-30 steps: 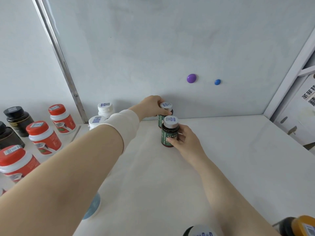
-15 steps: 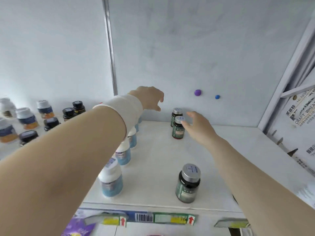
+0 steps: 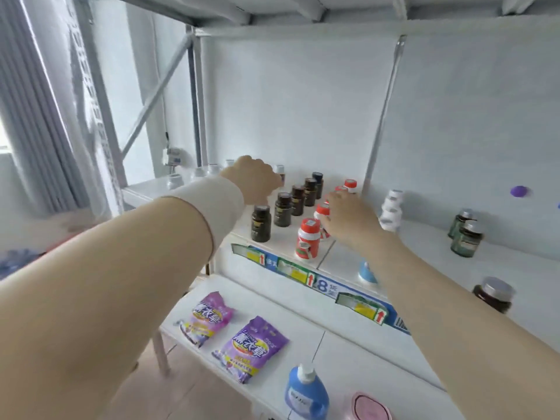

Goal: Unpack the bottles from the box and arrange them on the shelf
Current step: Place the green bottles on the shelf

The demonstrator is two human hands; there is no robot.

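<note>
My left hand (image 3: 257,180) hovers over the left bay of the white shelf (image 3: 342,259), fingers loosely apart and holding nothing, just behind a row of dark brown bottles (image 3: 283,209). My right hand (image 3: 348,219) is spread open, with its fingertips at the red-capped white bottles (image 3: 307,239); I cannot tell whether it touches them. Two green bottles with silver caps (image 3: 466,237) stand in the right bay, apart from both hands. The box is out of view.
White bottles (image 3: 392,210) line up beside the metal upright (image 3: 380,122). A dark bottle (image 3: 494,294) stands near the shelf's front edge. The lower shelf (image 3: 348,350) holds two purple bags (image 3: 251,347), a blue detergent bottle (image 3: 306,392) and a pink lid (image 3: 369,407).
Both hands have let go of the green bottles and drawn back. The view has pulled away and swung left, so the hands now hang over the left bay.
</note>
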